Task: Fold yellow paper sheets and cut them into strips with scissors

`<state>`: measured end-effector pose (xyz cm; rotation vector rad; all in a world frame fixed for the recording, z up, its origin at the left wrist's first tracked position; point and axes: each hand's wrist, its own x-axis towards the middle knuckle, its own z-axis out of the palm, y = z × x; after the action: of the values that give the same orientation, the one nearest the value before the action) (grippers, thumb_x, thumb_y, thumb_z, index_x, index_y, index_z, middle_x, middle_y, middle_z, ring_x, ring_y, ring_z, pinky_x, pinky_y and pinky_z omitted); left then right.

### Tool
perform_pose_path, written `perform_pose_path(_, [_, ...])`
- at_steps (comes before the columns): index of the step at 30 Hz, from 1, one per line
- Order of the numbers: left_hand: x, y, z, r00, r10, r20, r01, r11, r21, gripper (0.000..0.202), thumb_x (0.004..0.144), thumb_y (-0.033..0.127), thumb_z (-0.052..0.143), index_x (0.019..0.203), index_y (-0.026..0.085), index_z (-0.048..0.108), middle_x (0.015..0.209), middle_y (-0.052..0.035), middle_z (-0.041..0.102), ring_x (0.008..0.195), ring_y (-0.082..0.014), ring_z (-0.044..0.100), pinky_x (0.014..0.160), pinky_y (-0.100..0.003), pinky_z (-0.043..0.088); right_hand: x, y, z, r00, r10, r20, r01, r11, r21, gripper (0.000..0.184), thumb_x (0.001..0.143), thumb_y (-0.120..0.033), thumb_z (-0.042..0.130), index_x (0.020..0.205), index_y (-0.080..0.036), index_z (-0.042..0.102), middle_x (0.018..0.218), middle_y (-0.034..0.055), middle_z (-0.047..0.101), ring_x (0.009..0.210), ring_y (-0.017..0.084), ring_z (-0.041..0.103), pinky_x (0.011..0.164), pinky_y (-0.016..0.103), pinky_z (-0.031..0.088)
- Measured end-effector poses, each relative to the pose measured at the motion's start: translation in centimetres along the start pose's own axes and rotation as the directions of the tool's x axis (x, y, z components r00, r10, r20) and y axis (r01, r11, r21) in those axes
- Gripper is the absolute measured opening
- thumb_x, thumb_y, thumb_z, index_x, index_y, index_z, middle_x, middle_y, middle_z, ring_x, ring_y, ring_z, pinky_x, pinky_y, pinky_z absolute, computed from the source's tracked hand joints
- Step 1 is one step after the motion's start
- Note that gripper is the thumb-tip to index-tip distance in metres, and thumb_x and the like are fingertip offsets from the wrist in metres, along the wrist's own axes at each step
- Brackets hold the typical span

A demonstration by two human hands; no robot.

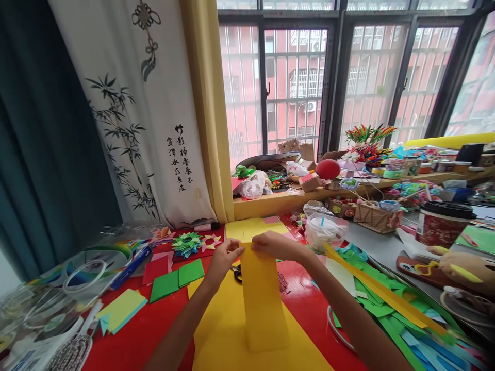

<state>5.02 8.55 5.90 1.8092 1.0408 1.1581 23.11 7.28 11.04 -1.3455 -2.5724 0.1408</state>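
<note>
A long strip of orange-yellow paper [264,304] hangs down between my hands over the table. My left hand [227,257] pinches its upper left corner with thumb and fingers. Along the top right edge, my right hand [275,244] is closed on the same strip. Beneath it lies a large yellow sheet [216,330] on the red tabletop. Black-handled scissors [236,273] lie just behind the strip, partly hidden by it and my left hand.
Green paper squares [166,284], yellow and blue sheets [122,309] and folded paper stars [187,243] lie left. Green and blue paper strips [386,309] pile up right, near a lidded cup [441,226]. A plastic-wrapped tub [323,232] stands behind my right arm.
</note>
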Motion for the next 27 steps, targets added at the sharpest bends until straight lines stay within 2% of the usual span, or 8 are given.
perform_pose_path(3, [-0.1,0.7,0.1,1.0,-0.023,-0.009,0.022,0.994,-0.103,0.025,0.068,0.038,0.059,0.076,0.014,0.054,0.07,-0.0013,0.057,0.069,-0.0137,0.054,0.065,-0.025,0.042,-0.6,-0.3,-0.6,0.997,-0.003,-0.074,0.003,1.0,0.003,0.03,0.087,-0.031,0.036,0.071,-0.015,0.057,0.065,0.0031,0.058,0.057,0.012,0.047,0.049,0.023,0.024])
perform_pose_path(7, [-0.8,2.2,0.6,1.0,-0.015,-0.015,0.012,0.983,-0.185,0.022,0.066,0.035,0.062,0.07,0.014,0.057,0.067,0.0001,0.056,0.068,-0.0131,0.052,0.065,-0.024,0.041,-1.0,-1.3,-0.8,0.985,-0.015,-0.17,0.019,1.0,0.021,0.021,0.087,-0.03,0.039,0.087,-0.018,0.056,0.081,0.0035,0.063,0.072,0.014,0.055,0.055,0.022,0.028])
perform_pose_path(9, [-1.2,3.1,0.8,1.0,-0.014,-0.022,0.009,0.978,-0.21,0.019,0.066,0.033,0.062,0.069,0.014,0.059,0.066,0.0007,0.056,0.068,-0.0127,0.051,0.064,-0.023,0.04,-1.0,-2.0,-0.8,0.972,-0.029,-0.232,0.033,0.999,0.016,0.017,0.087,-0.028,0.04,0.088,-0.019,0.054,0.084,0.0023,0.063,0.075,0.014,0.056,0.056,0.022,0.029])
perform_pose_path(13, [-1.8,4.4,0.8,0.998,-0.019,-0.063,0.004,0.971,-0.24,0.015,0.067,0.03,0.061,0.066,0.015,0.059,0.063,0.0022,0.055,0.066,-0.0115,0.049,0.064,-0.022,0.039,-1.2,-3.2,-1.0,0.925,-0.058,-0.375,0.029,0.996,-0.083,0.012,0.087,-0.028,0.043,0.084,-0.02,0.051,0.077,0.0002,0.064,0.067,0.014,0.056,0.053,0.022,0.025])
perform_pose_path(17, [-2.3,5.3,0.5,0.994,-0.012,-0.104,-0.014,0.97,-0.244,0.012,0.067,0.029,0.059,0.065,0.017,0.059,0.064,0.0026,0.055,0.067,-0.0119,0.048,0.065,-0.021,0.038,-1.8,-4.3,-1.2,0.879,-0.102,-0.467,0.027,0.986,-0.164,0.015,0.089,-0.031,0.04,0.083,-0.019,0.048,0.071,-0.0007,0.062,0.061,0.014,0.055,0.052,0.024,0.023])
perform_pose_path(20, [-2.5,5.9,0.4,0.993,-0.013,-0.115,-0.011,0.977,-0.211,0.014,0.066,0.031,0.06,0.067,0.017,0.061,0.068,0.0011,0.059,0.071,-0.0139,0.05,0.067,-0.023,0.038,-2.0,-4.8,-1.3,0.853,-0.116,-0.508,0.023,0.982,-0.186,0.01,0.088,-0.022,0.04,0.08,-0.019,0.046,0.07,-0.0015,0.061,0.058,0.014,0.052,0.053,0.024,0.024])
perform_pose_path(24, [-2.7,6.6,0.6,0.994,-0.005,-0.109,-0.016,0.983,-0.185,0.019,0.067,0.036,0.06,0.065,0.017,0.059,0.067,0.0004,0.057,0.071,-0.0143,0.049,0.065,-0.023,0.038,-2.0,-5.2,-1.4,0.817,-0.152,-0.556,0.017,0.971,-0.24,0.01,0.082,-0.01,0.041,0.077,-0.018,0.046,0.07,-0.0005,0.06,0.061,0.013,0.052,0.068,0.026,0.029])
perform_pose_path(27, [-3.0,7.0,0.9,0.989,0.029,-0.144,-0.051,0.986,-0.157,0.022,0.068,0.038,0.059,0.063,0.017,0.054,0.065,0.001,0.053,0.066,-0.0133,0.047,0.061,-0.022,0.037,-2.2,-5.4,-1.7,0.782,-0.148,-0.606,-0.001,0.971,-0.238,0.01,0.085,-0.015,0.041,0.076,-0.018,0.046,0.07,0.0008,0.059,0.065,0.014,0.052,0.075,0.028,0.029])
